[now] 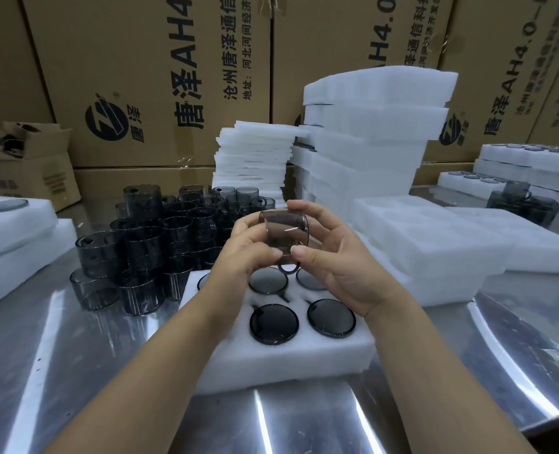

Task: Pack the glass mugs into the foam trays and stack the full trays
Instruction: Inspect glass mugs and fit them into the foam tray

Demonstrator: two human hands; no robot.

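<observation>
Head view | left hand (251, 247) and right hand (340, 260) both curl round one smoky see-through glass mug (283, 232), up over the white foam tray (271, 365) | risk, I think: smooth glass may slip (fingertips only) and crack the packed mugs (273, 322) below | mug lies sideways, long way left-right, handle down

The mug (283, 234) you hold is smooth, glossy, smoke-tinted glass. Your foam tray (281, 358) looks white, matt and finely grainy. Your table (107, 371) is polished metal streaked with glare. Ahead of you, the cardboard boxes (140, 77) are matt brown.
</observation>
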